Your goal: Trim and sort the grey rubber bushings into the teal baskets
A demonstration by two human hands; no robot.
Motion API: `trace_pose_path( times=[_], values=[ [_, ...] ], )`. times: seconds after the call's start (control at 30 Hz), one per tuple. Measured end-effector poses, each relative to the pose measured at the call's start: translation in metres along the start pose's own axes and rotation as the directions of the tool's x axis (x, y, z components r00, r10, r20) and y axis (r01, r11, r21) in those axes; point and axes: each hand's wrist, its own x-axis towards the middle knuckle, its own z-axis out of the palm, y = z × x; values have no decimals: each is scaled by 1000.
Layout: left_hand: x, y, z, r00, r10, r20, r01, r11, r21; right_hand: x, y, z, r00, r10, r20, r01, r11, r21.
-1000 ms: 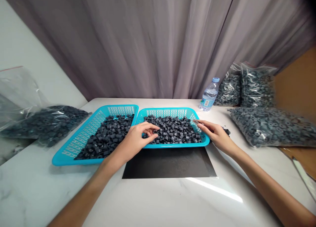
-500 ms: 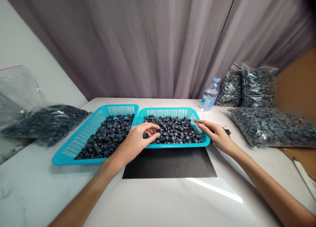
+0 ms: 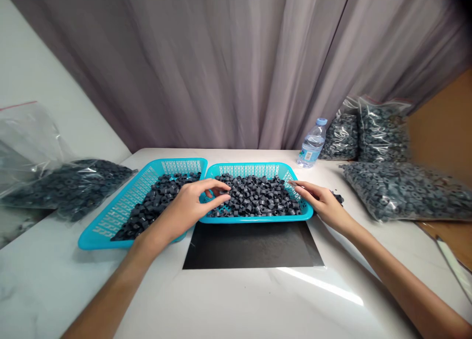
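My left hand (image 3: 195, 197) hovers over the left end of the right blue plastic basket (image 3: 258, 220). Its thumb and forefinger are apart, and I see no piece held between them. Small dark grey ring-shaped plastic pieces (image 3: 258, 194) fill this basket; fewer lie at its left end, near my fingers. My right hand (image 3: 320, 201) grips the basket's right rim, thumb and fingers close together; its fingertips are partly hidden. Beside it, the left blue basket (image 3: 106, 226) holds a heap of similar pieces (image 3: 153, 204), partly covered by my left wrist.
A black sheet (image 3: 252, 245) lies in front of the right basket on the white marbled table (image 3: 236, 299). A water bottle (image 3: 312, 145) stands behind. Clear bags of pieces sit at left (image 3: 84, 182) and right (image 3: 409, 191). Loose dark pieces (image 3: 337, 198) lie beyond my right hand.
My left hand has drawn leftward across the right basket, and its fingers have spread from a near pinch. My right hand has stayed at the rim.
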Motion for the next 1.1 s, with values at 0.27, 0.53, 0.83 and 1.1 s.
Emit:
trace_pose_path(
  times=[0.27,0.53,0.83,1.1],
  values=[
    [-9,14,18,992,121,30,-117,986,-118,1,3,0,1000,-10,-5,10,1000,5],
    [-16,18,24,917,397,-41,-396,918,32,1,1,-4,1000,0,28,0,1000,-20],
    [-15,19,26,901,433,-16,-432,901,50,0,-3,-5,999,-3,38,4,999,-35],
    [-6,-4,-22,999,37,-21,-32,974,224,0,0,-6,999,2,52,-1,1000,-30]
  ],
)
